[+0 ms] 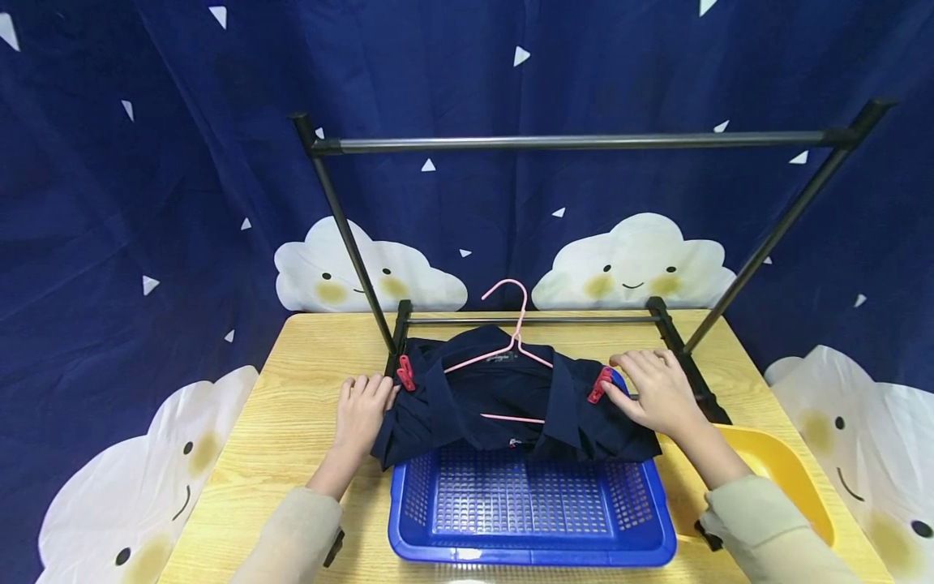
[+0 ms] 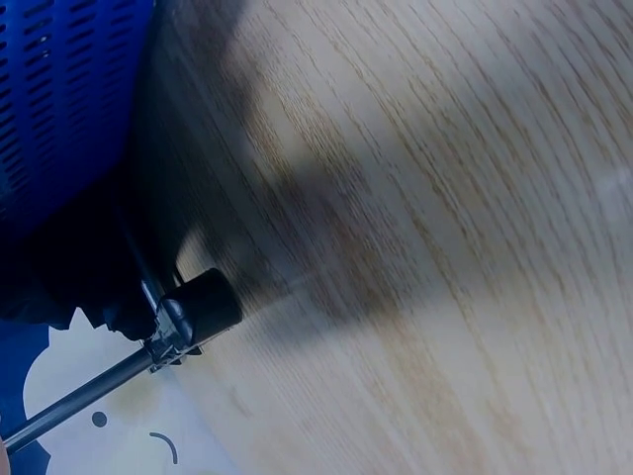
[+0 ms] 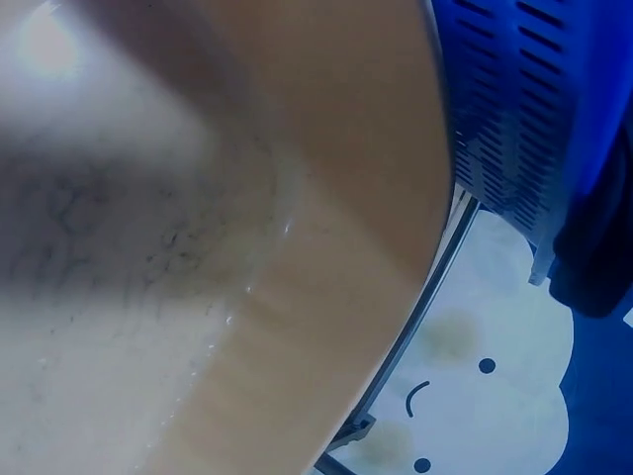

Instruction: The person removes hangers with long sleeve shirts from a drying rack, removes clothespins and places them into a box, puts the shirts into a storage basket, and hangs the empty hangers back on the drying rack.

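A navy collared shirt (image 1: 467, 438) lies over the back part of a blue perforated basket (image 1: 533, 556). A pink hanger (image 1: 522, 316) is inside its neck, hook pointing up. One red clothespin (image 1: 405, 374) is on the left shoulder and another red clothespin (image 1: 600, 385) on the right. My left hand (image 1: 362, 414) is at the shirt's left edge, fingertips close beside the sleeve, fingers loosely bent. My right hand (image 1: 657, 393) reaches to the right shoulder, thumb tip right at the clothespin and fingers spread above it. Neither wrist view shows the fingers at work.
A black rack (image 1: 343, 223) with a metal top bar (image 1: 576, 142) stands behind the shirt on the wooden table (image 1: 292, 414). To the right sits a yellow basin (image 1: 784, 462), whose inside fills much of the right wrist view. A blue cloud-print curtain (image 1: 467, 73) hangs behind.
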Demonstrator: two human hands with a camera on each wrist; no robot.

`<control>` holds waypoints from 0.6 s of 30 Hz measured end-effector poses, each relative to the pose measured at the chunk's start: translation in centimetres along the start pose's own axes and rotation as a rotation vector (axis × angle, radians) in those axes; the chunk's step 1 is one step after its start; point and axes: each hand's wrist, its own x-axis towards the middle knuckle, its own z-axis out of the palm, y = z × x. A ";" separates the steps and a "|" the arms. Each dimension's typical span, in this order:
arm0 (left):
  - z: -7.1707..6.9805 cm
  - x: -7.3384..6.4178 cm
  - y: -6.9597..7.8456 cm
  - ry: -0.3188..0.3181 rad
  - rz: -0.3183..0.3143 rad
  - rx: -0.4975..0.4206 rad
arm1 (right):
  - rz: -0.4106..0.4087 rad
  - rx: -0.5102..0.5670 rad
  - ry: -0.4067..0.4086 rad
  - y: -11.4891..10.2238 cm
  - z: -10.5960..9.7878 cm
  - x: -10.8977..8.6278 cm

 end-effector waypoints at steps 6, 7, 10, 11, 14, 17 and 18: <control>0.1 0.0 0.1 0.011 -0.006 0.003 | 0.028 -0.003 -0.086 -0.1 0.1 0.1; 0.1 0.0 0.1 0.013 -0.005 0.003 | 0.034 -0.003 -0.102 -0.1 0.1 0.1; 0.1 0.0 0.1 0.016 -0.004 0.009 | 0.050 0.007 -0.137 -0.1 0.2 0.1; 0.1 0.0 0.1 0.012 -0.006 0.009 | 0.055 0.012 -0.148 -0.1 0.2 0.1; 0.0 0.0 0.1 0.003 -0.011 0.009 | 0.053 0.033 -0.153 -0.1 0.3 0.1; 0.0 -0.1 0.1 -0.011 -0.016 0.013 | 0.037 0.046 -0.147 -0.2 0.4 0.1; 0.0 -0.1 0.1 -0.015 -0.017 0.014 | 0.031 0.050 -0.144 -0.2 0.4 0.1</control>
